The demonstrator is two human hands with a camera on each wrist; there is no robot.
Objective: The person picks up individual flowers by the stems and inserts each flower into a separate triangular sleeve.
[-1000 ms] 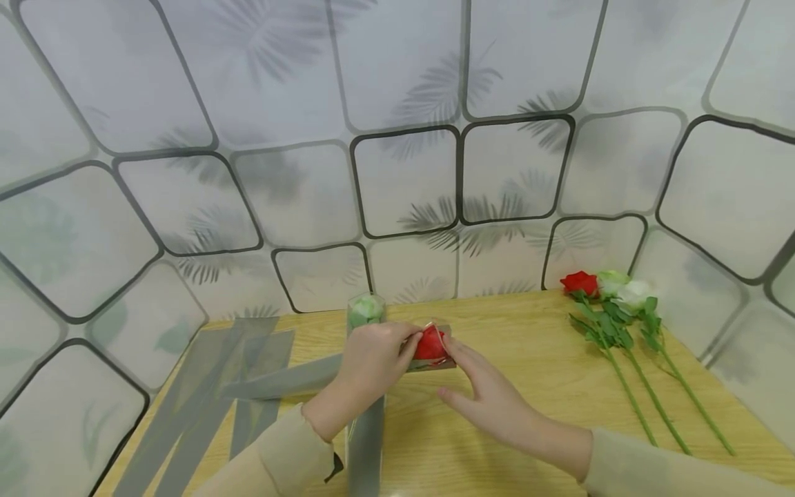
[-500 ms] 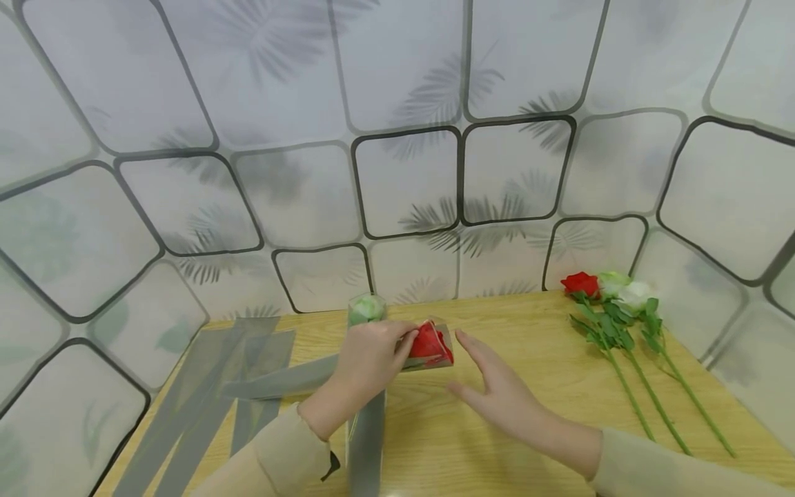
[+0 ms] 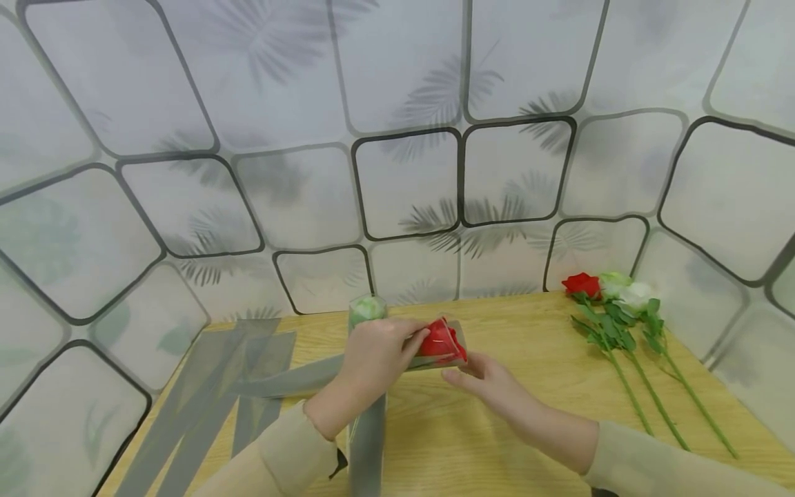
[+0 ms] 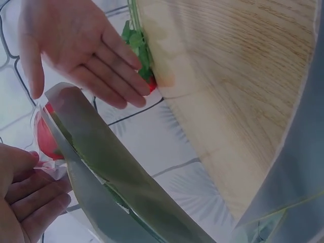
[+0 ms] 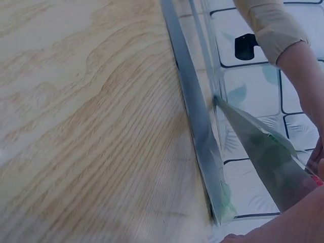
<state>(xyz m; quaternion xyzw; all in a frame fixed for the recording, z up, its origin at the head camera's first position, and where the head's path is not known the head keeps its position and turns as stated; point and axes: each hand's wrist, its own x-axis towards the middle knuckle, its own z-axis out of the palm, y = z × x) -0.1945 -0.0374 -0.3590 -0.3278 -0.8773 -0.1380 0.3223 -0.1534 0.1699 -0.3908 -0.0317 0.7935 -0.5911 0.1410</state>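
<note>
My left hand (image 3: pixel 380 352) pinches the open rim of a long grey-clear flower sleeve (image 3: pixel 304 377) between thumb and fingers. A red rose (image 3: pixel 442 342) sits inside that sleeve, its bloom at the right end and its stem running left. In the left wrist view the rose's green stem (image 4: pixel 121 198) shows along the sleeve. My right hand (image 3: pixel 506 393) is by the lower right corner of the sleeve, its fingers extended with the palm showing in the left wrist view. Whether its fingertips touch the sleeve I cannot tell.
A second sleeve (image 3: pixel 366 455) with a pale green rose (image 3: pixel 368 308) lies under the left forearm, pointing away. Several flat grey sleeves (image 3: pixel 205 386) overlap at the table's left. At the right lie a red rose (image 3: pixel 582 284), a pale green rose (image 3: pixel 615 281) and a white rose (image 3: pixel 636 295).
My right hand came off the sleeve's right end, drew back right, then moved in lower by its corner. The left hand keeps its pinch; the rose end has shifted slightly right.
</note>
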